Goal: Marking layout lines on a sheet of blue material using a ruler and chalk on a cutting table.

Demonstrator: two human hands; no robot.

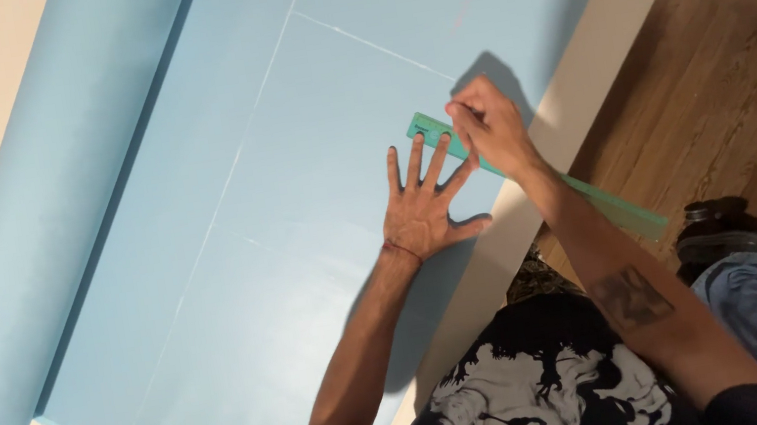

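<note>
A line is judged to be under marking. The long translucent green ruler (532,169) is pressed flat by the spread, released left hand (423,211) on the pale blue sheet (297,205) over the white bench (569,84); the right hand (485,122) is clenched on something too small to identify at the ruler's far end. A steady ruler is called for next.

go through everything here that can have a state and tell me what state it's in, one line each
left hand: flat, fingers spread, pressing on the green ruler
right hand: fingers pinched at the ruler's edge; any marker hidden
green ruler: flat, overhanging the table edge
blue sheet: partly unrolled, white lines drawn
</note>
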